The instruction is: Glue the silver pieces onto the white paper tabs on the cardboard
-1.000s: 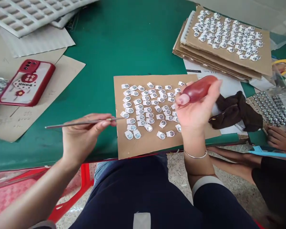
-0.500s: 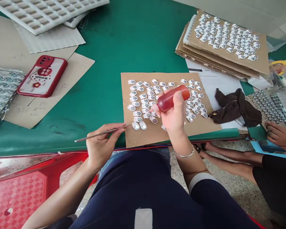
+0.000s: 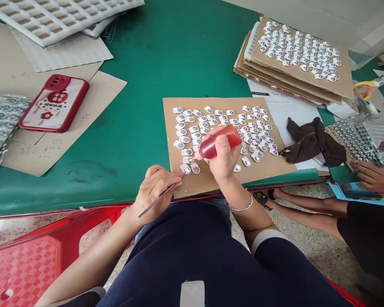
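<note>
My left hand (image 3: 156, 192) is closed on a slim metal rod-like tool (image 3: 153, 207), whose tip touches or nearly touches a round silver piece on a white tab (image 3: 185, 169) in the front left of the cardboard sheet (image 3: 205, 187). My right hand (image 3: 224, 160) grips a squeeze bottle (image 3: 219, 142) of red liquid, tilted with its pale nozzle down and to the left, close above the front pieces. Rows of similar tabbed pieces (image 3: 256, 136) cover the sheet. The bottle and my right hand hide some of them.
Left lie a red-framed phone (image 3: 54, 102), brown paper (image 3: 92, 100) and a plastic-wrapped pack (image 3: 3, 123). A white gridded tray (image 3: 67, 17) is behind. At right stand stacked cardboard sheets (image 3: 275, 79) and a dark cloth (image 3: 316, 143). Another person's hand (image 3: 376, 177) is at far right.
My left hand has moved right with the tool, its tip now over the front-left piece. The bottle in my right hand has shifted left and slightly down, its nozzle nearer the tool.
</note>
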`<action>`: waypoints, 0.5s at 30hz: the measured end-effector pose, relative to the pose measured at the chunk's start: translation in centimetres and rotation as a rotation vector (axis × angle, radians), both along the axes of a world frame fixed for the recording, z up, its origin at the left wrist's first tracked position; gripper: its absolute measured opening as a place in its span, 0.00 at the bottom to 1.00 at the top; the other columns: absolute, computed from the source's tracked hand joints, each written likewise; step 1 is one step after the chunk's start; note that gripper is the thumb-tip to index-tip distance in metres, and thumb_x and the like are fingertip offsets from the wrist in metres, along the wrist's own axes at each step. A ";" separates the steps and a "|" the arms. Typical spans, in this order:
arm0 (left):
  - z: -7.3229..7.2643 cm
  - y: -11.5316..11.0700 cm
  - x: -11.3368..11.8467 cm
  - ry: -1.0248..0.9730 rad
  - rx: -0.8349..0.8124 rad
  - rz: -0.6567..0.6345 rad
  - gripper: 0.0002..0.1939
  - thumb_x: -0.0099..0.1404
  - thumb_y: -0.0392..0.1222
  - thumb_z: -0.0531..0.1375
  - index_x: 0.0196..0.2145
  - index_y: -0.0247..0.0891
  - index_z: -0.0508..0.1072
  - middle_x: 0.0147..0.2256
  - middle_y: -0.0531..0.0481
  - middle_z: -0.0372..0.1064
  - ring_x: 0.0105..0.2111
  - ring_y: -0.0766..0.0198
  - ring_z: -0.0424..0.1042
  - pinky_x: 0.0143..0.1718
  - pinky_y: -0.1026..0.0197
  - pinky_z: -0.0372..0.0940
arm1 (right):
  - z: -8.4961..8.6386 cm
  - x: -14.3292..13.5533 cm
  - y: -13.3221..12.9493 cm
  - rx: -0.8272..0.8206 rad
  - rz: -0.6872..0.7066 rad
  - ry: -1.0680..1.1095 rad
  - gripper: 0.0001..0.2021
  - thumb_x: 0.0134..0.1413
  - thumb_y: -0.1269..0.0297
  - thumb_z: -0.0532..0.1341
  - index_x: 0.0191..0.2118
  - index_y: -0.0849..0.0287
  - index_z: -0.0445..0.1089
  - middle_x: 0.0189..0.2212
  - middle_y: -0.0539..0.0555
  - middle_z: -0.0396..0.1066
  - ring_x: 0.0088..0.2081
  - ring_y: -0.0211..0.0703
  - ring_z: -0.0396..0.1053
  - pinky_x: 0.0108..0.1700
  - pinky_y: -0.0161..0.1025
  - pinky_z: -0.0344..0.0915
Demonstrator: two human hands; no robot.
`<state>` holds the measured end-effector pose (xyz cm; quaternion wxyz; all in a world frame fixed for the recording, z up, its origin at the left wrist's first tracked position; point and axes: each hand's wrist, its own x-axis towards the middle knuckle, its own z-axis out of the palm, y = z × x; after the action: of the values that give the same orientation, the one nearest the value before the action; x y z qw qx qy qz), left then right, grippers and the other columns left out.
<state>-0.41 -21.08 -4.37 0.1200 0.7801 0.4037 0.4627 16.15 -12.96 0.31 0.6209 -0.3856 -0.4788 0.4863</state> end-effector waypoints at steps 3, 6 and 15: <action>-0.3 -0.1 0.0 -0.005 -0.009 -0.004 0.15 0.59 0.26 0.60 0.42 0.39 0.67 0.41 0.46 0.75 0.33 0.64 0.74 0.42 0.55 0.63 | -0.2 -0.1 -0.1 0.013 -0.004 0.000 0.15 0.49 0.46 0.58 0.31 0.52 0.64 0.18 0.43 0.63 0.14 0.33 0.63 0.16 0.34 0.63; -0.4 -0.1 0.0 0.011 -0.011 -0.001 0.14 0.60 0.26 0.60 0.42 0.38 0.68 0.41 0.45 0.74 0.33 0.64 0.74 0.42 0.55 0.63 | -0.3 0.0 -0.1 -0.004 0.004 -0.018 0.15 0.48 0.45 0.58 0.30 0.52 0.63 0.17 0.43 0.62 0.14 0.32 0.63 0.17 0.33 0.63; -0.5 0.0 0.1 0.026 -0.005 -0.024 0.15 0.60 0.27 0.60 0.44 0.38 0.67 0.42 0.42 0.74 0.34 0.63 0.73 0.41 0.56 0.63 | -0.7 0.1 -0.4 -0.032 0.009 -0.082 0.13 0.49 0.47 0.58 0.31 0.52 0.65 0.21 0.44 0.64 0.16 0.32 0.64 0.20 0.34 0.64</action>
<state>-0.35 -21.13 -4.83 0.1222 0.7905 0.3971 0.4500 16.26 -13.34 -0.40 0.5925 -0.4128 -0.4977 0.4805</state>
